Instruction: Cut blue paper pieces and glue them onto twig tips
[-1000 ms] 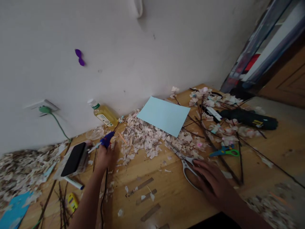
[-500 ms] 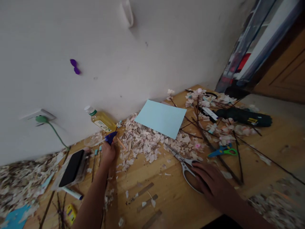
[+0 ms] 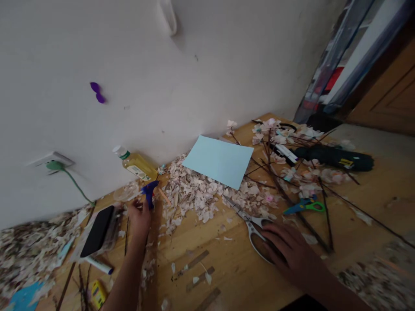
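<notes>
My left hand [image 3: 140, 218] is beside a blue hot glue gun [image 3: 149, 193] on the table, its fingers apart and close to the gun's handle. Thin dark twigs [image 3: 126, 237] lie just left of that hand; their upper ends are hidden by its fingers. My right hand [image 3: 293, 252] rests with fingers stretched over the handles of silver-grey scissors [image 3: 254, 235]. The scissors lie on the table, blades pointing at a heap of pale petal-like scraps [image 3: 197, 194]. On top of the heap lies a light blue sheet of paper [image 3: 218, 160].
Against the wall stands a bottle of yellow liquid [image 3: 138, 165]. Left are a black phone [image 3: 97, 231], a marker [image 3: 100, 264] and a yellow object [image 3: 98, 294]. Right are blossom branches [image 3: 275, 172], blue-green scissors [image 3: 303, 206] and a dark folded umbrella [image 3: 333, 157].
My left hand has let go of the glue gun and shifted slightly left and down, with its fingers apart. My right hand stays on the scissors.
</notes>
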`<state>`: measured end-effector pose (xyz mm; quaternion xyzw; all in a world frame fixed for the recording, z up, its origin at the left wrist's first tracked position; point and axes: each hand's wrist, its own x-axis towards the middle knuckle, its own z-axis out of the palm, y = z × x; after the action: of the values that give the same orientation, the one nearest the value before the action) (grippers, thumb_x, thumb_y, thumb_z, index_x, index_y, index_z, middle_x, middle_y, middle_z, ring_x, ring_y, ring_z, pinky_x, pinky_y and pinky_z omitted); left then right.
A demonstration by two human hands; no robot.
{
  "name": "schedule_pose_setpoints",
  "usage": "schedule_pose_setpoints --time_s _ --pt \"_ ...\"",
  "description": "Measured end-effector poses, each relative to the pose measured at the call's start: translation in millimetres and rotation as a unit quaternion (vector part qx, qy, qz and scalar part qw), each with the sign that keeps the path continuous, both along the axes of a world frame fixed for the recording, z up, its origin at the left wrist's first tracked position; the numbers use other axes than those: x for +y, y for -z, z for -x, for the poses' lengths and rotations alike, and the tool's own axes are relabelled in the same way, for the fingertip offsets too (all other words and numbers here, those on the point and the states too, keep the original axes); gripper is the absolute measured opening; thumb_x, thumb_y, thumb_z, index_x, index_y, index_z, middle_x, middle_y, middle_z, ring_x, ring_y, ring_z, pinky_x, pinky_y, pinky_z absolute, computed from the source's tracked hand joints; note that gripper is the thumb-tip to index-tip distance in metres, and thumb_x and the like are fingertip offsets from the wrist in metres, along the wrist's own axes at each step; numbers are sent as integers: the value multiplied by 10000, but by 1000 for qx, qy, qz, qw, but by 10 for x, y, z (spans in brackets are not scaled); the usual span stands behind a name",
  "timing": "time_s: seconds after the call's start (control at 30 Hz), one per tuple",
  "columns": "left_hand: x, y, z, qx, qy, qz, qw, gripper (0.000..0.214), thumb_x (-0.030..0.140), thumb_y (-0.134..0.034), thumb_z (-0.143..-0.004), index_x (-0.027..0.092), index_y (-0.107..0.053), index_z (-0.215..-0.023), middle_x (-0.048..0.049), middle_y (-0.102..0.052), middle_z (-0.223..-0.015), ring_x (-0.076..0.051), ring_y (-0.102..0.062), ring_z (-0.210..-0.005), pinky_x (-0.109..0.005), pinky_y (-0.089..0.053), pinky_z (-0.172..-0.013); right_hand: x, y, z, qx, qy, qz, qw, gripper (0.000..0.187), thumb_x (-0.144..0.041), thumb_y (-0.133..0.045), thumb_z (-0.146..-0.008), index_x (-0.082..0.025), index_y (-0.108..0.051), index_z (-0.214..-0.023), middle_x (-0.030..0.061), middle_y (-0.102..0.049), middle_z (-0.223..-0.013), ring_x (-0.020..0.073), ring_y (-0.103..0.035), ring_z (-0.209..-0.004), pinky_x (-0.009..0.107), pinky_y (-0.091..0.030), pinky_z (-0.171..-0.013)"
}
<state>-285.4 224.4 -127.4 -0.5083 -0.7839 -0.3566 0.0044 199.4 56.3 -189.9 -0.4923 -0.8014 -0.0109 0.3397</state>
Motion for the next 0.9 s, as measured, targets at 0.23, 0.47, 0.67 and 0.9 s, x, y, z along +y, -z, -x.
schedule_pose_setpoints --time_s 0.23,0.47,0.67,0.9 --pt "-800 -126 -920 5 121 -60 991 367 397 -511 -979 174 -519 -1270 -77 -591 -1060 -208 -596 -846 -331 -530 -725 -25 43 30 -45 63 22 997 315 -377 -474 -1068 -182 -593 -1286 119 -690 -1222 311 -631 -1097 479 -420 -973" --pt "-269 -315 -2368 368 440 89 814 398 138 -483 -1013 155 -518 -1408 -147 -620 -1231 -305 -573 -1142 -462 -498 -957 79 -244 251 -175 132 143 965 271 -133 -650 -859 -112 -680 -1127 163 -728 -1041 331 -686 -950 456 -532 -837" --pt "648 -420 -2589 478 488 112 721 328 144 -539 -988 127 -596 -1310 -160 -595 -1162 -304 -580 -1060 -411 -501 -832 59 -692 183 -6 108 292 950 350 -106 -662 -733 -163 -702 -1076 128 -713 -1067 313 -669 -1011 445 -537 -914" --pt "797 -384 -2706 491 549 121 665 287 237 -621 -974 121 -637 -1236 -147 -604 -1156 -285 -601 -1049 -366 -514 -795 -537 -792 -147 344 -18 450 824 284 -398 -659 -910 -224 -707 -1130 71 -737 -1026 240 -695 -906 331 -578 -798"
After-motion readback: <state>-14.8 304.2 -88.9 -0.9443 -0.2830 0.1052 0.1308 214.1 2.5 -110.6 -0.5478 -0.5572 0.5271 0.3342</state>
